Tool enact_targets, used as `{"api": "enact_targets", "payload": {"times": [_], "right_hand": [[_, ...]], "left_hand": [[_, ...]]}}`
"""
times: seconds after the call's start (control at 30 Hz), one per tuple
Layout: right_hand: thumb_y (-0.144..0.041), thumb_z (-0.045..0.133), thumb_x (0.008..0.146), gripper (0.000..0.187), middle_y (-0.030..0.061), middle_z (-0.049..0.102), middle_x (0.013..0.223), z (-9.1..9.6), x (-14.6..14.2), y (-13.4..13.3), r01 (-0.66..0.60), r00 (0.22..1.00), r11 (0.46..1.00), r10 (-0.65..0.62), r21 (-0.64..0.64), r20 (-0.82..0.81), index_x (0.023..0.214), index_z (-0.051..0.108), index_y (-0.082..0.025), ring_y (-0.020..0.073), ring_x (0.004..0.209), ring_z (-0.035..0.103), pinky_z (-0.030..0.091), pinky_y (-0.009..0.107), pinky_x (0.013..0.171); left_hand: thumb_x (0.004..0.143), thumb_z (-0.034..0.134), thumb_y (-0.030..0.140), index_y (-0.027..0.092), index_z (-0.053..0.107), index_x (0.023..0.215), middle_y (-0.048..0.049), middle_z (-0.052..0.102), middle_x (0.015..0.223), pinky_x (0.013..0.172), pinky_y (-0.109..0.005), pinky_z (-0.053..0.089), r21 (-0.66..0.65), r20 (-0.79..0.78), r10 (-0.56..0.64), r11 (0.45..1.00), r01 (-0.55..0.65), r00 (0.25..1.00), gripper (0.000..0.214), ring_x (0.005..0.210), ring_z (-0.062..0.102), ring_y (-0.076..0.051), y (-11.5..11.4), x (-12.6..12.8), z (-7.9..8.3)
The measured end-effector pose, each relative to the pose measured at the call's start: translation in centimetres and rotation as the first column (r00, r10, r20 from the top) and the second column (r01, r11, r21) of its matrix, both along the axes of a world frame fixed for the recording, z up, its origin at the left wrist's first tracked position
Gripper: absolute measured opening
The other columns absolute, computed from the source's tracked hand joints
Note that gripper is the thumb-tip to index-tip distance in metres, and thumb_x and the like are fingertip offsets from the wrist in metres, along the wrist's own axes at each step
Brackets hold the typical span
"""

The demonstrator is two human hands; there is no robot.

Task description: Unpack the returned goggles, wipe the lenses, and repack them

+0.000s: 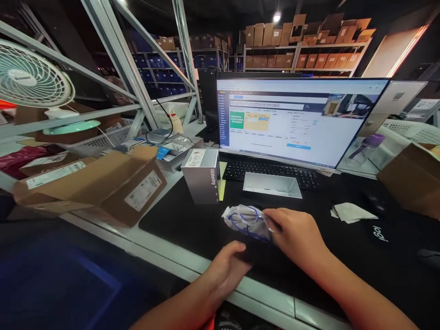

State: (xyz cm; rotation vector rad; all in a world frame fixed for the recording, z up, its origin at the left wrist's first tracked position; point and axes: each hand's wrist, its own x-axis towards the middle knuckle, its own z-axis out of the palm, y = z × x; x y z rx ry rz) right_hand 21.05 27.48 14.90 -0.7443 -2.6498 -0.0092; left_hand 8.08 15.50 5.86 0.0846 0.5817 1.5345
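In the head view my right hand (299, 231) is closed on the right end of a small greyish pouch (247, 222), which has blue cord and a clear loop across its front. The pouch is held just over the black desk mat (192, 233). Nearer the desk's front edge, my left hand (228, 268) is below the pouch, thumb stretched out and apart from the fingers, with nothing visible in it. Its fingers are partly hidden. Beyond the pouch stands a grey box (202, 178) with printed lettering. An open white box part (271, 184) rests against the keyboard (233, 170).
A lit monitor (275, 119) stands behind the keyboard. On the left are an open cardboard box (113, 192) and a fan (34, 78) by the metal frame. A folded tissue (352, 212), a mouse (374, 201) and another carton (410, 181) lie to the right.
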Motion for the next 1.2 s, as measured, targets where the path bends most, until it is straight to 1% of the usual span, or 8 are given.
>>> {"api": "enact_targets", "payload": {"times": [0.3,0.43,0.53,0.73,0.87,0.97,1.1,1.2], "right_hand": [[-0.017,0.049,0.092,0.021,0.0058,0.074,0.093,0.4,0.3,2.4,-0.029,0.930,0.999,0.032,0.012,-0.367,0.097,0.069,-0.018,0.0192,0.082,0.070,0.052,0.027,0.073],[-0.019,0.052,0.090,0.016,0.0035,0.072,0.086,0.0,0.1,3.8,-0.025,0.916,0.987,-0.041,-0.160,-0.400,0.092,0.068,-0.019,0.0178,0.076,0.068,0.051,0.025,0.066],[-0.025,0.052,0.093,0.017,0.0034,0.072,0.085,-0.2,-0.1,3.7,0.000,0.877,0.981,-0.095,-0.197,-0.472,0.095,0.068,-0.020,0.0182,0.076,0.067,0.051,0.024,0.063],[-0.022,0.047,0.097,0.023,0.0075,0.074,0.096,0.0,-0.3,2.0,0.000,0.848,1.000,-0.013,-0.025,-0.530,0.103,0.069,-0.019,0.0206,0.087,0.070,0.056,0.029,0.076],[-0.013,0.042,0.097,0.034,0.0083,0.074,0.106,-0.2,-0.6,0.7,-0.215,0.827,0.974,0.221,0.073,-0.517,0.120,0.066,-0.020,0.0203,0.098,0.071,0.058,0.031,0.085],[-0.013,0.045,0.097,0.038,0.0077,0.073,0.114,0.1,-0.3,1.0,-0.316,0.788,0.945,0.310,0.082,-0.532,0.130,0.061,-0.022,0.0195,0.103,0.070,0.058,0.030,0.089],[-0.030,0.046,0.101,0.028,0.0057,0.074,0.100,0.6,0.7,3.6,-0.216,0.762,0.952,0.025,-0.217,-0.647,0.118,0.067,-0.023,0.0153,0.072,0.071,0.059,0.026,0.068],[-0.046,0.046,0.100,0.036,0.0060,0.071,0.091,0.3,0.7,5.4,-0.246,0.780,0.804,-0.167,-0.541,-0.603,0.114,0.067,-0.019,0.0101,0.048,0.056,0.048,0.024,0.047]], "left_hand": [[0.064,0.078,0.011,0.018,0.053,0.106,-0.0068,0.063,0.100,0.086,-0.035,0.050,-0.212,-0.295,0.223,0.933,-0.292,0.929,0.049,0.090,0.064,-0.019,0.6,-0.5,0.1],[0.062,0.082,0.021,0.022,0.048,0.126,-0.0103,0.051,0.125,0.092,-0.037,0.045,0.059,-0.813,0.335,0.862,-0.504,0.476,0.072,0.104,0.056,-0.023,-0.2,-1.9,0.0],[0.064,0.081,0.020,0.022,0.057,0.122,-0.0104,0.051,0.128,0.101,-0.040,0.039,0.245,-0.919,0.333,0.903,-0.354,0.210,0.062,0.115,0.052,-0.027,-0.8,-2.8,0.8],[0.061,0.087,0.017,0.021,0.059,0.131,-0.0121,0.060,0.129,0.114,-0.043,0.033,0.354,-0.855,0.365,0.930,-0.101,0.368,0.076,0.127,0.049,-0.035,0.8,-2.7,3.1],[0.074,0.078,0.020,0.017,0.076,0.092,-0.0127,0.071,0.106,0.118,-0.038,0.030,0.348,-0.810,0.373,0.927,-0.140,0.452,0.018,0.130,0.050,-0.035,2.9,-3.2,3.7],[0.070,0.082,0.019,0.018,0.077,0.085,-0.0122,0.073,0.100,0.116,-0.038,0.032,0.369,-0.727,0.494,0.867,-0.335,0.477,0.016,0.127,0.052,-0.037,3.5,-4.6,3.8],[0.069,0.083,0.024,0.021,0.077,0.094,-0.0112,0.071,0.111,0.111,-0.039,0.038,0.508,-0.728,0.602,0.795,-0.331,0.327,0.026,0.119,0.057,-0.035,2.7,-6.7,4.5],[0.080,0.074,0.026,0.023,0.076,0.099,-0.0101,0.070,0.110,0.102,-0.035,0.041,0.562,-0.809,0.585,0.801,-0.207,0.067,0.020,0.108,0.061,-0.030,2.5,-7.6,5.2]]}}
